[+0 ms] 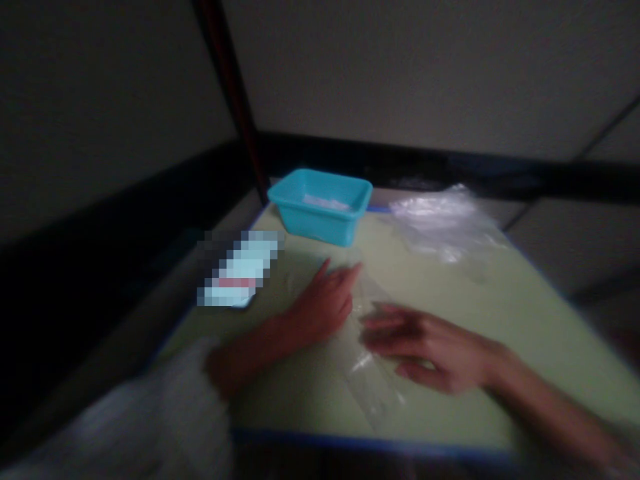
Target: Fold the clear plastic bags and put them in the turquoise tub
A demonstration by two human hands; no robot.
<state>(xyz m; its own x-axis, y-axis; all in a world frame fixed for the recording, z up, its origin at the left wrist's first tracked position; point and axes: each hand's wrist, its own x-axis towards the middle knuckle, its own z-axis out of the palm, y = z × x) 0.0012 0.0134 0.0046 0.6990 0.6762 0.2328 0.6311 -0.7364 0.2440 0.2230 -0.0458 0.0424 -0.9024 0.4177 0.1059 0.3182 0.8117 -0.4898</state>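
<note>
A clear plastic bag (367, 380) lies flat on the pale yellow table (280, 393), running lengthwise away from me. My left hand (327, 300) rests at the bag's far left part, index finger and thumb stretched out while the other fingers curl in. From the right, my right hand (423, 343) reaches over the bag's right edge with its fingers extended and nothing visible in its grasp. Motion blur hides whether the right fingertips press on the plastic. Part of the bag is hidden under both hands.
A turquoise plastic basket (317, 223) with something whitish inside stands at the table's back. A heap of clear plastic bags (440, 223) lies at the back right. On the left is a pixelated, bright rectangular object (243, 270). Walls close in behind and left.
</note>
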